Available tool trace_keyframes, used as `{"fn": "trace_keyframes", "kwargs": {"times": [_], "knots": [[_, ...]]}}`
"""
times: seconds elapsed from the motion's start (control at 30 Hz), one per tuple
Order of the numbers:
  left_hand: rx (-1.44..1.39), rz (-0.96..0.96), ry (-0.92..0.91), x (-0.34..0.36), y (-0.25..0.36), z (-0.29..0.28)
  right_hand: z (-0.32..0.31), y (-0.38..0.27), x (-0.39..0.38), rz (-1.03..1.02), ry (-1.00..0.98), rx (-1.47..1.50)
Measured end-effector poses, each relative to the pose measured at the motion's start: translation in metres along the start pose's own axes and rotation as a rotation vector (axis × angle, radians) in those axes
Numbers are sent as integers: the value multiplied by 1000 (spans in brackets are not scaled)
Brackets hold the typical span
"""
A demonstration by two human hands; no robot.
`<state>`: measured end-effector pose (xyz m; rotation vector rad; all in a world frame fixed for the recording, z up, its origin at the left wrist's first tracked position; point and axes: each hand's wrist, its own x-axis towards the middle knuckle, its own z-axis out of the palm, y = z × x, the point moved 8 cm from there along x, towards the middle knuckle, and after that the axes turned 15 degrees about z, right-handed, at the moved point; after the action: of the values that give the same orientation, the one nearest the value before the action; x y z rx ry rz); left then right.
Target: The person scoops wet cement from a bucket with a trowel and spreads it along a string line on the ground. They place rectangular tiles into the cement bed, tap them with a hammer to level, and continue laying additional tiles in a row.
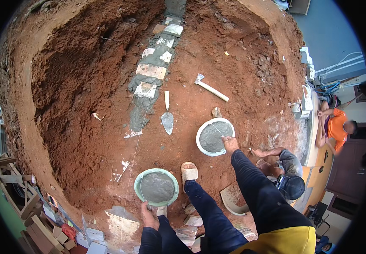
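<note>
My right hand [231, 144] is closed on the thin wire handle of a white bucket [198, 142] at its near right rim. Grey wet mortar [214, 136] fills that bucket. Lower left, my left hand [149, 217] grips a pale green bucket [176, 186] at its near edge; its fingers are partly hidden below the rim. This one holds grey mortar [156, 187] too. Beyond the buckets, a trowel [167, 120] with a pale handle lies on the red soil. To its right lies a hatchet-like hammer [212, 90] with a light wooden handle.
A row of pale blocks [151, 70] set in mortar runs away from me, with a string [135, 158] stretched toward it. Steep soil banks [60, 97] flank the pit. A capped co-worker [291, 180] crouches at right; a person in orange [338, 129] sits behind. Broken blocks [193, 220] lie near my feet.
</note>
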<state>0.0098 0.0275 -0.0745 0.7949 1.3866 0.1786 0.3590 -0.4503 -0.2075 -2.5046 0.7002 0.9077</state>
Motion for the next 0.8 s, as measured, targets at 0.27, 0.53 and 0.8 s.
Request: {"fn": "trace_keyframes", "kwargs": {"times": [0.27,0.53,0.8], "knots": [[211,27,1,11,-99,29,58,-13,28,121,-110,-94],[521,89,-154,31,-113,6,26,-224,43,-673,389,-136],[834,166,-456,156,-120,-32,212,-384,120,-906,382,-1048]]}}
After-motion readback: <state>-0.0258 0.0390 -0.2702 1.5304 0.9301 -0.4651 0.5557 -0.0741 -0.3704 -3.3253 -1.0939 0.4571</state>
